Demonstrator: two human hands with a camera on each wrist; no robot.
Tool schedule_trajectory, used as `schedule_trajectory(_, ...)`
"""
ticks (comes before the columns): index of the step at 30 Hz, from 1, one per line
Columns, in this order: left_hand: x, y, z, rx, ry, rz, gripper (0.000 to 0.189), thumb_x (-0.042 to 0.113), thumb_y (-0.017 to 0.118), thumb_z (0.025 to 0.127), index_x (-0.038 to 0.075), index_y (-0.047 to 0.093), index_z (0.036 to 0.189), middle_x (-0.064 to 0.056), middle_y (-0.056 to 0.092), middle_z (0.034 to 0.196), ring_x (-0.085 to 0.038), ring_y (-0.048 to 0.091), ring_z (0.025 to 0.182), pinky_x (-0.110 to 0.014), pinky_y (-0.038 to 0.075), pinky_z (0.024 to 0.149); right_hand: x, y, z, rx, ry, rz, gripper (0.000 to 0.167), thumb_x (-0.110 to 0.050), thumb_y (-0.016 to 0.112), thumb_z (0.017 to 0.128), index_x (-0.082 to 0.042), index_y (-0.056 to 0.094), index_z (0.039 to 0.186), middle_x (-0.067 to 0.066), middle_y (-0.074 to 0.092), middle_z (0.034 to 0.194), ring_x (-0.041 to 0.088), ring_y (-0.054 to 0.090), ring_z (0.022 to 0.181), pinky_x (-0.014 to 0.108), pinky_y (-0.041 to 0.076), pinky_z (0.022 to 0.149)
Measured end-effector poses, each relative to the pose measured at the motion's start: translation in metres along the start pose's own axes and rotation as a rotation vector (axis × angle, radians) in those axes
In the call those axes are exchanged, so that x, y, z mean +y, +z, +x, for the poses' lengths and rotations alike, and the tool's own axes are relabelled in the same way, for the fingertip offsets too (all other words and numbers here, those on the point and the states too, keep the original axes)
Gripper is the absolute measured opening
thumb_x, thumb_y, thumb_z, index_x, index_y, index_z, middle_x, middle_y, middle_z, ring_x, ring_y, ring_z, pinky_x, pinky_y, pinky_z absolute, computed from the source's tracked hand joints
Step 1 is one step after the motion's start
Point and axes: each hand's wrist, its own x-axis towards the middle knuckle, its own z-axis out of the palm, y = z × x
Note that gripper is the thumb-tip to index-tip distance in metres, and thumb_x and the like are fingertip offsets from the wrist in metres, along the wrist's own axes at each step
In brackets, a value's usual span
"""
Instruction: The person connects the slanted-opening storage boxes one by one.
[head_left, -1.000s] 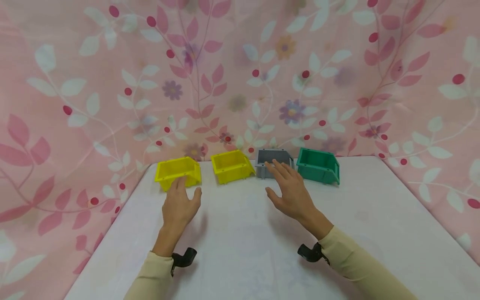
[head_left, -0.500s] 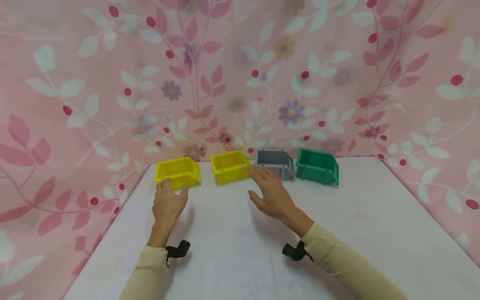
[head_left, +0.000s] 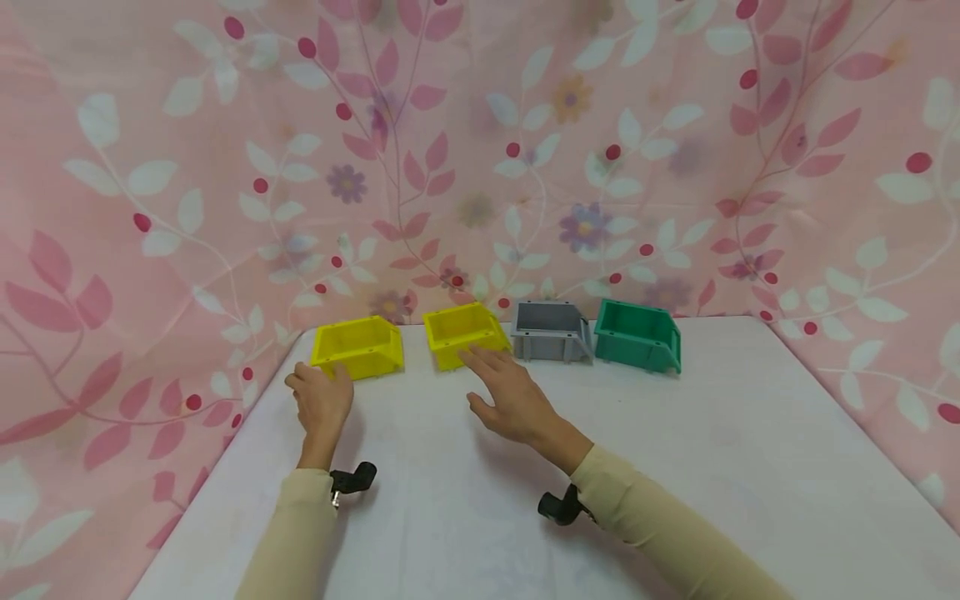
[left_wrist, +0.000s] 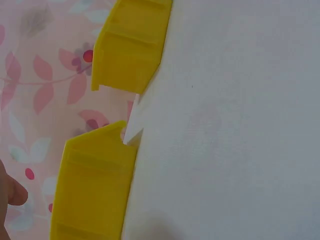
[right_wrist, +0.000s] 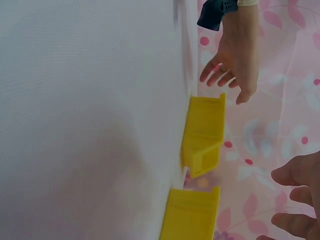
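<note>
My left hand point(head_left: 324, 404) hovers at the front left corner of the leftmost yellow bin point(head_left: 357, 346), its fingers loosely bent. In the right wrist view, that left hand point(right_wrist: 240, 55) shows a gap to the bin and nothing in its grasp. My right hand point(head_left: 513, 400) is held above the table, before the second yellow bin point(head_left: 450, 354), and its fingertips overlap the bin's lower edge in the head view. Spread fingers of the right hand point(right_wrist: 302, 195) appear at the right wrist view's edge, holding nothing. Only a thumb tip point(left_wrist: 17, 192) of the left hand enters the left wrist view.
A grey bin point(head_left: 551, 346) and a green bin point(head_left: 637, 346) continue the row to the right along the back of the white table point(head_left: 465, 517). Behind the row hangs a pink floral cloth point(head_left: 480, 150). Each wrist wears a black camera mount point(head_left: 352, 479).
Both hands have moved left. The left one went from in front of the leftmost bin to its left corner; the right one went from the grey bin to the second yellow bin. The bins stay put.
</note>
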Motion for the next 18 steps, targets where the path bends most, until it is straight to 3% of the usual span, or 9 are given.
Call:
schedule_trajectory(8,-0.011,0.006,0.017,0.040,-0.089,-0.142,0.069,0.032,0.040,0.105,-0.021,0.028,0.148,-0.042,0.034,0.145,-0.058,0.038,0.132,-0.065,0.031,0.112,-0.006,0.014,0.003,-0.045,-0.008,0.003,0.064,-0.020,0.071,0.098,-0.015,0.048,0.157,0.010,0.042,0.162,0.031,0.043,0.143,0.060,0.040,0.111)
schedule_trajectory(12,-0.015,0.009,0.025,0.060,-0.120,-0.159,0.063,0.030,0.041,0.106,-0.022,0.042,0.141,-0.041,0.045,0.139,-0.057,0.043,0.130,-0.063,0.033,0.111,-0.006,0.019,0.002,-0.076,0.012,-0.003,0.063,-0.022,0.071,0.099,-0.017,0.048,0.157,0.008,0.039,0.164,0.031,0.043,0.143,0.058,0.041,0.111)
schedule_trajectory(18,-0.016,0.011,0.033,0.016,-0.170,-0.129,0.066,0.040,0.036,0.107,-0.017,0.052,0.135,-0.036,0.055,0.134,-0.052,0.051,0.124,-0.063,0.040,0.106,-0.006,0.022,0.001,-0.093,0.035,0.000,0.062,-0.021,0.071,0.099,-0.018,0.049,0.156,0.010,0.039,0.163,0.032,0.043,0.143,0.058,0.041,0.111)
